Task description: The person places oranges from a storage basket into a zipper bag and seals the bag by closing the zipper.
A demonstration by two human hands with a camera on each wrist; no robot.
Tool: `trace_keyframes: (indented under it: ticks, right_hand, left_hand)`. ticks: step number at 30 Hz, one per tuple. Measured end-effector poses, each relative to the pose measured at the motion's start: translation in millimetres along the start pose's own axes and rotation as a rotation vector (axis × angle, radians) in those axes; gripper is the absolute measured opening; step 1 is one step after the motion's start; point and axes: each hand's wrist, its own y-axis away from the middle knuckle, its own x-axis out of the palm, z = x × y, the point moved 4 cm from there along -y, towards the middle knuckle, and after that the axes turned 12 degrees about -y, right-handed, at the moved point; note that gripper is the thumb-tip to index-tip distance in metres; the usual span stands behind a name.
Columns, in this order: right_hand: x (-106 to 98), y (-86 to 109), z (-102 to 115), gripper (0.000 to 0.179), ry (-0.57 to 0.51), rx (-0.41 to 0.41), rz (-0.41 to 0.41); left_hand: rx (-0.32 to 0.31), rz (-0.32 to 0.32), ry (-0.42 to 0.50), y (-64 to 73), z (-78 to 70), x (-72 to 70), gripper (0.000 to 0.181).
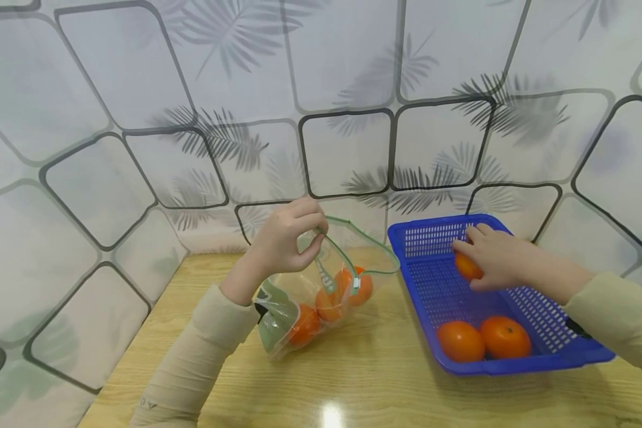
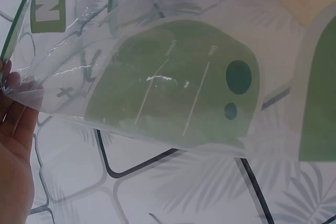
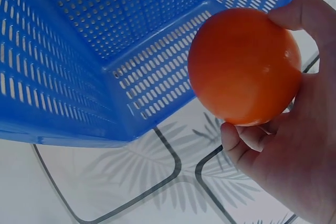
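My left hand [image 1: 294, 235] pinches the green-edged mouth of a clear zip bag [image 1: 321, 273], holding it up off the table. Several oranges [image 1: 329, 304] lie inside the bag, toward its bottom. In the left wrist view the bag's green printed panel [image 2: 178, 87] fills the middle, with my fingers at its edge. Over the blue basket [image 1: 422, 297], my right hand [image 1: 500, 258] grips an orange [image 3: 244, 66], thumb on one side and fingers on the other. Two more oranges [image 1: 505, 337] sit in the near end of the basket.
The wooden table [image 1: 380, 380] carries the bag on the left and the basket on the right. A patterned cloth [image 1: 348, 148] with leaves and rounded squares hangs behind and along the left side.
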Motion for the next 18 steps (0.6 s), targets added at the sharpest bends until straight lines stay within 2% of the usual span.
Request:
trace_keyframes:
  ticks: [9, 18]
  right_hand:
    - [-7, -6.3, 13, 0.067, 0.018, -0.019, -0.02]
    - [-14, -10.4, 27, 0.063, 0.033, -0.082, -0.09]
  left_hand:
    - [-0.004, 0.002, 0.0, 0.5, -0.6, 0.1, 0.01]
    - [-0.001, -0.002, 0.008, 0.7, 0.4, 2.6, 0.01]
